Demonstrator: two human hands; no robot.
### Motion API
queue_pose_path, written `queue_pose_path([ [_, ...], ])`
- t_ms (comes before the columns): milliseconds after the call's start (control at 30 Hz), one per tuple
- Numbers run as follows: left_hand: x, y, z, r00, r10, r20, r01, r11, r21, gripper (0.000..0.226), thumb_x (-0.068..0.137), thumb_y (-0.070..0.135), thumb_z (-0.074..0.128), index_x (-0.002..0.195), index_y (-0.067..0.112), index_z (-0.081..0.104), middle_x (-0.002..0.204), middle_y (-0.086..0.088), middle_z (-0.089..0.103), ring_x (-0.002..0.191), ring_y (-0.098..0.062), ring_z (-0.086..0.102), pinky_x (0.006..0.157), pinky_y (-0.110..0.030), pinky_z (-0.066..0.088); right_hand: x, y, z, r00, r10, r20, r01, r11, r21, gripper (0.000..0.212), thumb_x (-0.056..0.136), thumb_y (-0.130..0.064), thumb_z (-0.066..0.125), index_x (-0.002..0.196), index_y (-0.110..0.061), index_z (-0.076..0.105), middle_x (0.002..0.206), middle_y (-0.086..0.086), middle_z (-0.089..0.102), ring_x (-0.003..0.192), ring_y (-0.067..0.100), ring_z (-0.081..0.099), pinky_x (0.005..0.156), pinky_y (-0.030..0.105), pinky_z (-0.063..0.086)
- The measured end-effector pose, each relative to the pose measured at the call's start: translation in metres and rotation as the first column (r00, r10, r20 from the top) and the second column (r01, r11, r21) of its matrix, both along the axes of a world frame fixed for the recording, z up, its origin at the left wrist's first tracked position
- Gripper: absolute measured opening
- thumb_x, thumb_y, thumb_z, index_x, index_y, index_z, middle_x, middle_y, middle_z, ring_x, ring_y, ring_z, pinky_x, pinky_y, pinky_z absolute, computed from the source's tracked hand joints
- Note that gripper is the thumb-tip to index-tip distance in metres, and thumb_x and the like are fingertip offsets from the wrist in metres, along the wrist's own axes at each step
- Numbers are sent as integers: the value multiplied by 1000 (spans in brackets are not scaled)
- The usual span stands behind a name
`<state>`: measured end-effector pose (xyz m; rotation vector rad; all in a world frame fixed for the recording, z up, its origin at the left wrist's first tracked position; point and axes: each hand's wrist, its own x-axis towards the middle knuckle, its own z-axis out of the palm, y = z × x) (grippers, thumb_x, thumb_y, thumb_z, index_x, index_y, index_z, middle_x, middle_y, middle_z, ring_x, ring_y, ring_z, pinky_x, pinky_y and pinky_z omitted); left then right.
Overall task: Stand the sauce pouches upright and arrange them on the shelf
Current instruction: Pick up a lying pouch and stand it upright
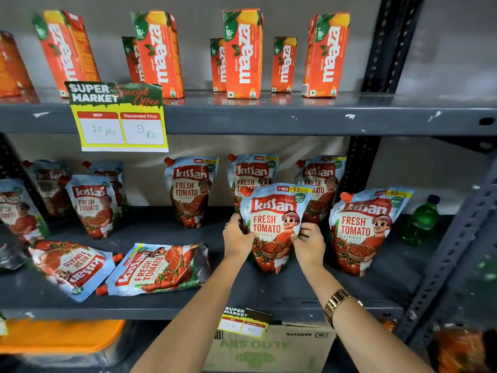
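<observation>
Nearest, below the shelf edge: a small price tag point(243, 323) clipped to the front lip, a cardboard carton point(271, 348) under it, an orange lid point(61, 336) off to the left.

On the grey middle shelf point(188, 305), toward the front left: two Kissan ketchup pouches lying flat, one point(68, 265) with its cap pointing right, the other point(161, 267) just beside it, label up. Both yet to be stood up, by the look of it.

Centre: left hand point(236, 238) and right hand point(309, 242) closed around the two side edges of one Kissan pouch point(274, 227), fingers curled behind, thumbs in front. Held upright, base down at or just above the shelf, probably to settle its flat bottom so it stands unaided. A gold watch point(339, 302) on the right wrist.

Just beside, to the right: another pouch point(365, 230) already upright in the front row, a green bottle point(422, 219) past it.

Further back: three upright pouches along the rear, the middle one point(252, 173) partly hidden by the held pouch. More upright ones at the left point(91, 203), dim.

Above: Maaza juice cartons point(242, 52) on the top shelf, and a yellow offer card point(118, 119) hanging from its edge.
</observation>
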<state>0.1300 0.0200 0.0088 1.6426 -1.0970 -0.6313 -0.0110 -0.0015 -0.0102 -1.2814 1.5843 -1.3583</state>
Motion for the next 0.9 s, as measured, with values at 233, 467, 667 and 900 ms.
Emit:
queue_pose_path([
  [233,20,22,8,993,119,5,-119,992,-53,33,78,-7,66,109,-2,59,109,-19,63,85,-19,56,80,-26,48,6,29,0,992,-6,-124,-4,997,-76,31,81,2,60,110,-4,51,116,17,57,101,27,59,79,32,48],
  [467,65,61,11,934,353,51,-344,930,-125,28,75,-10,60,103,-4,61,103,-24,66,81,-27,57,84,-38,50,35,53,-2,973,73,-218,-103,987,-126,28,80,0,60,108,-5,55,112,18,58,102,31,58,85,42,52],
  [667,97,90,2,885,465,-19,-465,885,-16,32,81,-9,53,112,-3,56,114,-22,63,106,-34,58,91,-34,44,67,60,3,941,198,-274,-241,961,-132,22,83,-4,60,104,-2,60,105,18,64,93,32,61,81,38,51],
  [900,111,111,-17,789,613,-36,-594,776,211,56,84,7,60,136,3,39,143,-16,42,133,-32,37,109,-41,35,117,48,5,908,322,-269,-360,927,-103,20,85,-8,59,104,-2,62,107,16,65,85,23,58,80,32,45],
])
